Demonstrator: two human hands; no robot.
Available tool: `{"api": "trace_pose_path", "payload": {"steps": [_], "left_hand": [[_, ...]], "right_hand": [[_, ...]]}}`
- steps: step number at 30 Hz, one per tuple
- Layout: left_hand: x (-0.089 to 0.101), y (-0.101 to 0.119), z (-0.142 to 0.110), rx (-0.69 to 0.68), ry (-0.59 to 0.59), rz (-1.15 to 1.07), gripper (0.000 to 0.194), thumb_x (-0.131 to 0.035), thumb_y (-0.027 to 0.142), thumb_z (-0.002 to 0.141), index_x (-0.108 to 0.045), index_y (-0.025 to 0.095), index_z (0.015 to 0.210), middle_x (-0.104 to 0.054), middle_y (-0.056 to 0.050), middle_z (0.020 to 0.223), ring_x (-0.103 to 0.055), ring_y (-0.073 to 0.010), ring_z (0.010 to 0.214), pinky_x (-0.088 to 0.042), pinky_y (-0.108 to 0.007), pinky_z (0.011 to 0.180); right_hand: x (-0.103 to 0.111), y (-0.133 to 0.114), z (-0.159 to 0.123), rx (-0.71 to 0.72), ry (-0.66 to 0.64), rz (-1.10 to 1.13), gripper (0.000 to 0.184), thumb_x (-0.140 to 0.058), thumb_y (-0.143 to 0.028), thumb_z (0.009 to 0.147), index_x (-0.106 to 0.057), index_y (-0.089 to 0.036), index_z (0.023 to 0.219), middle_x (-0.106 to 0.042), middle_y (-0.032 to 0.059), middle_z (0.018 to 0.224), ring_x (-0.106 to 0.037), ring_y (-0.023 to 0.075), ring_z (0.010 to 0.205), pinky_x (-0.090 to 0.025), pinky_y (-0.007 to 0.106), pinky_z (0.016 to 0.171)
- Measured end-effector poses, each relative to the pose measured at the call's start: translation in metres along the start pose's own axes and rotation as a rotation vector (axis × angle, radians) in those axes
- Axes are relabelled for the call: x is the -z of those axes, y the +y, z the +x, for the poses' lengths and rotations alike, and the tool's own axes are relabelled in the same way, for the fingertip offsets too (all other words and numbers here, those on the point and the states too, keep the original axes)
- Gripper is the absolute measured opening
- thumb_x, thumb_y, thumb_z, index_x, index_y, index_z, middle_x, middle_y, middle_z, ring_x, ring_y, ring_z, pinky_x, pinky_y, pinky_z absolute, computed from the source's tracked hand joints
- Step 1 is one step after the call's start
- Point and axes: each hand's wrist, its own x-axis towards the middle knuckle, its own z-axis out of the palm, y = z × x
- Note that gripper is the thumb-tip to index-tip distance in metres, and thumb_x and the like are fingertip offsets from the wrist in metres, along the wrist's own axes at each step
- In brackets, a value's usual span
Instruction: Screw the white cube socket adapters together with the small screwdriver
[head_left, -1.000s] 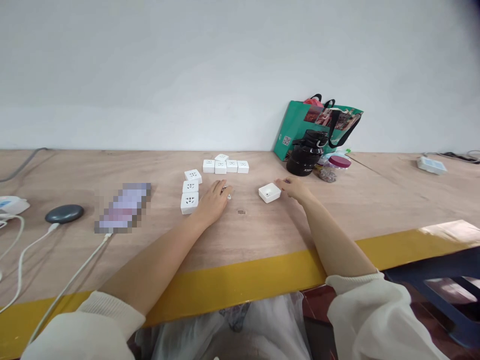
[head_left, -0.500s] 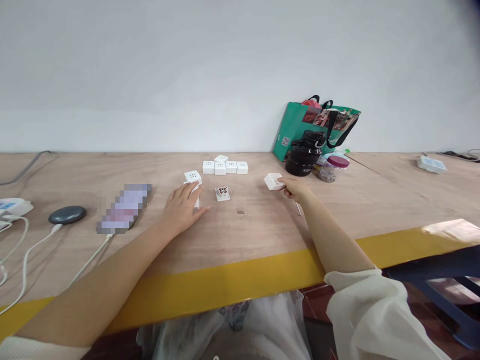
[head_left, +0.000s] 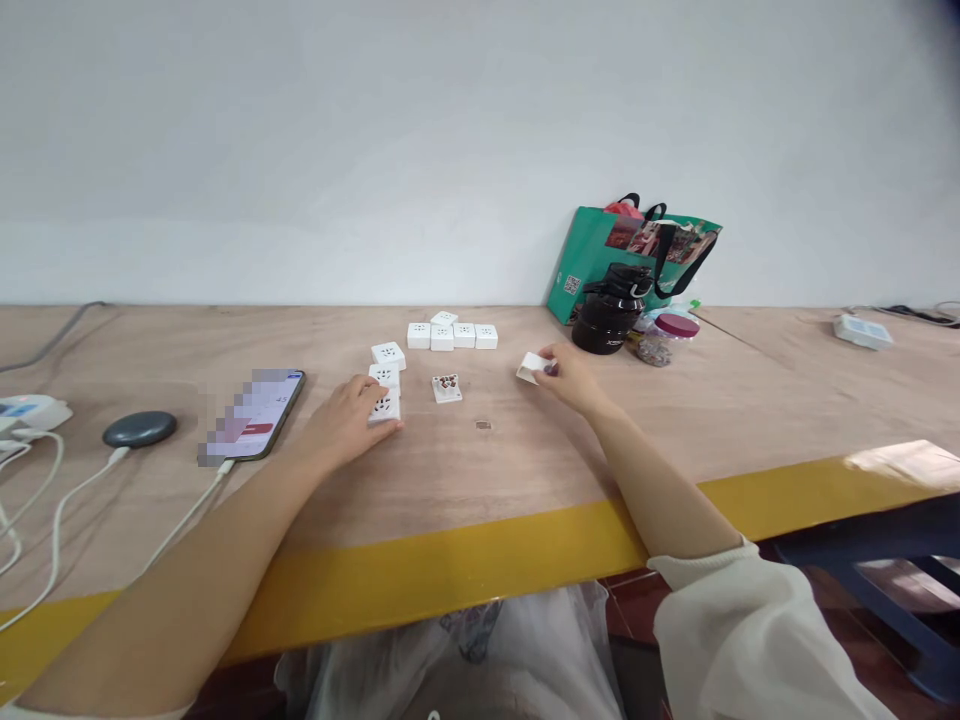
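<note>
My left hand (head_left: 351,418) rests at the nearest of three white sockets on the left, thumb along its near edge and fingers at its far side. This nearest socket (head_left: 385,405) touches a second socket (head_left: 384,375), with a third socket (head_left: 388,355) behind. My right hand (head_left: 571,376) is closed on a white socket housing (head_left: 531,367), tilted just above or on the table; I cannot tell which. Between my hands lies a white socket base (head_left: 448,388) with reddish-brown metal parts exposed. Farther back sit several assembled sockets (head_left: 442,337) in a row, one of them behind the others.
A phone (head_left: 259,415) on a cable and a dark round disc (head_left: 139,428) lie left. Back right stand a black flask (head_left: 609,310), a green bag (head_left: 574,255) and a jar with a dark red lid (head_left: 675,328). Yellow tape (head_left: 480,560) lines the table's front edge.
My left hand has drawn back toward me, uncovering the sockets. My right hand has turned the housing and shifted left; the thin metal rod under that hand no longer shows.
</note>
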Motion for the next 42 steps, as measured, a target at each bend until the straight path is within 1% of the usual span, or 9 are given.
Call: {"api": "trace_pose_path", "payload": {"steps": [4, 6, 12, 14, 16, 18, 21, 35, 42], "left_hand": [[0.010, 0.008, -0.006, -0.013, -0.131, -0.109, 0.047, -0.056, 0.051, 0.076, -0.055, 0.021, 0.112, -0.053, -0.008, 0.121, -0.054, -0.0299, 0.108, -0.046, -0.037, 0.082], [0.011, 0.018, -0.009, -0.066, -0.164, -0.171, 0.049, -0.058, 0.051, 0.075, -0.054, 0.022, 0.114, -0.054, -0.008, 0.120, -0.054, -0.0298, 0.108, -0.045, -0.038, 0.086], [-0.010, 0.058, -0.014, -0.214, -0.145, -0.387, 0.048, -0.052, 0.036, 0.082, -0.046, 0.024, 0.127, -0.044, -0.007, 0.134, -0.049, -0.0263, 0.117, -0.042, -0.038, 0.096], [-0.019, 0.067, -0.015, -0.208, -0.127, -0.481, 0.048, -0.054, 0.035, 0.081, -0.046, 0.024, 0.127, -0.046, -0.007, 0.132, -0.051, -0.0257, 0.115, -0.043, -0.039, 0.095], [-0.026, 0.073, -0.015, -0.197, -0.108, -0.559, 0.049, -0.059, 0.039, 0.080, -0.047, 0.024, 0.125, -0.048, -0.007, 0.130, -0.050, -0.0263, 0.115, -0.043, -0.040, 0.095], [-0.030, 0.077, -0.015, -0.197, -0.093, -0.597, 0.051, -0.062, 0.041, 0.078, -0.047, 0.024, 0.124, -0.049, -0.007, 0.130, -0.048, -0.0273, 0.119, -0.040, -0.043, 0.099], [-0.032, 0.079, -0.014, -0.220, -0.078, -0.626, 0.051, -0.064, 0.039, 0.078, -0.047, 0.024, 0.123, -0.050, -0.006, 0.129, -0.046, -0.0272, 0.121, -0.038, -0.043, 0.101], [-0.032, 0.081, -0.017, -0.248, -0.055, -0.635, 0.048, -0.066, 0.034, 0.076, -0.049, 0.022, 0.119, -0.053, -0.006, 0.123, -0.048, -0.0253, 0.116, -0.040, -0.041, 0.100], [-0.032, 0.081, -0.019, -0.250, -0.075, -0.646, 0.047, -0.066, 0.033, 0.077, -0.048, 0.024, 0.120, -0.052, -0.005, 0.123, -0.048, -0.0251, 0.117, -0.039, -0.042, 0.100]], "right_hand": [[-0.007, -0.012, -0.011, 0.148, -0.075, -0.193, 0.024, -0.056, -0.016, 0.074, -0.055, -0.018, 0.097, -0.055, 0.0092, 0.109, -0.057, 0.0193, 0.082, -0.041, 0.030, 0.071], [-0.008, -0.014, -0.014, 0.173, -0.085, -0.257, 0.023, -0.054, -0.012, 0.074, -0.054, -0.017, 0.097, -0.054, 0.0110, 0.108, -0.057, 0.0202, 0.081, -0.040, 0.030, 0.069], [-0.002, -0.029, -0.018, 0.196, 0.039, -0.239, 0.008, -0.046, -0.017, 0.082, -0.049, -0.018, 0.088, -0.056, 0.0092, 0.099, -0.057, 0.0195, 0.083, -0.042, 0.030, 0.068], [-0.001, -0.043, -0.024, 0.187, 0.137, -0.029, 0.012, -0.033, -0.023, 0.089, -0.045, -0.020, 0.085, -0.058, 0.0052, 0.087, -0.057, 0.0158, 0.075, -0.044, 0.028, 0.065], [-0.003, -0.059, -0.033, 0.150, 0.231, 0.474, 0.019, -0.027, -0.031, 0.091, -0.040, -0.022, 0.080, -0.056, 0.0008, 0.073, -0.054, 0.0127, 0.060, -0.044, 0.026, 0.056], [-0.007, -0.075, -0.043, 0.109, 0.184, 0.863, 0.020, -0.031, -0.034, 0.088, -0.040, -0.023, 0.075, -0.057, -0.0013, 0.066, -0.053, 0.0113, 0.053, -0.044, 0.025, 0.052], [-0.016, -0.093, -0.056, 0.067, 0.079, 1.062, 0.020, -0.039, -0.036, 0.085, -0.044, -0.022, 0.070, -0.057, -0.0026, 0.059, -0.052, 0.0100, 0.049, -0.042, 0.023, 0.047], [-0.028, -0.102, -0.066, 0.213, 0.150, 0.958, 0.026, -0.041, -0.034, 0.088, -0.044, -0.022, 0.065, -0.053, -0.0051, 0.054, -0.047, 0.0077, 0.046, -0.038, 0.021, 0.045], [-0.029, -0.099, -0.063, 0.120, 0.120, 0.974, 0.026, -0.041, -0.038, 0.088, -0.041, -0.023, 0.066, -0.051, -0.0061, 0.052, -0.044, 0.0084, 0.042, -0.036, 0.020, 0.036]]}}
